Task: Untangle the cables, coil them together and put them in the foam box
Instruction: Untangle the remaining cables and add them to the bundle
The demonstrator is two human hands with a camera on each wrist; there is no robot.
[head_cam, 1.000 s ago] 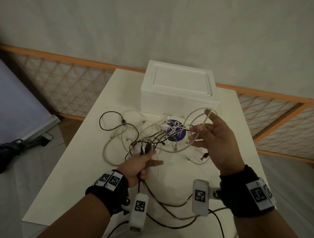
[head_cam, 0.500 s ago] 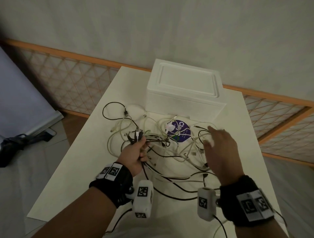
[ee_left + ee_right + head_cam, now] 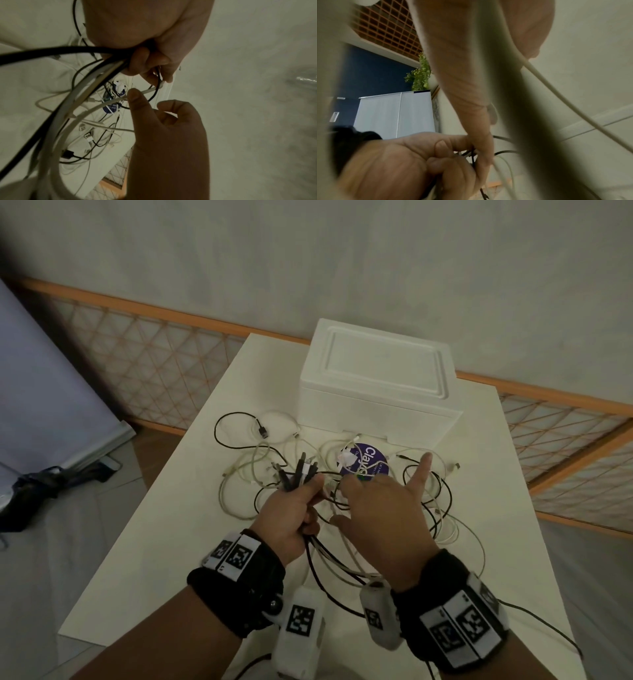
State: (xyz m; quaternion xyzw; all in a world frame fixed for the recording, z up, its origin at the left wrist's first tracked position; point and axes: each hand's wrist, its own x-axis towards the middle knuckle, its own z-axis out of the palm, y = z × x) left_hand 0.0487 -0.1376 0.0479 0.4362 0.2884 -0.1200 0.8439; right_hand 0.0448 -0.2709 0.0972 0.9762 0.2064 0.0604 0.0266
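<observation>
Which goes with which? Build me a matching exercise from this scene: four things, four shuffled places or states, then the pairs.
1. left hand
2. right hand
3. foam box
4. purple disc

A. lid on, at the far end of the table
B. over the tangle, little finger out
C. grips a bundle of cable ends
D. lies flat just in front of the box

Pairs: 1-C, 2-B, 3-A, 4-D

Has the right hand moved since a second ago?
Yes. The right hand came down from beside the foam box front edge, toward the left hand, over the purple disc.
</observation>
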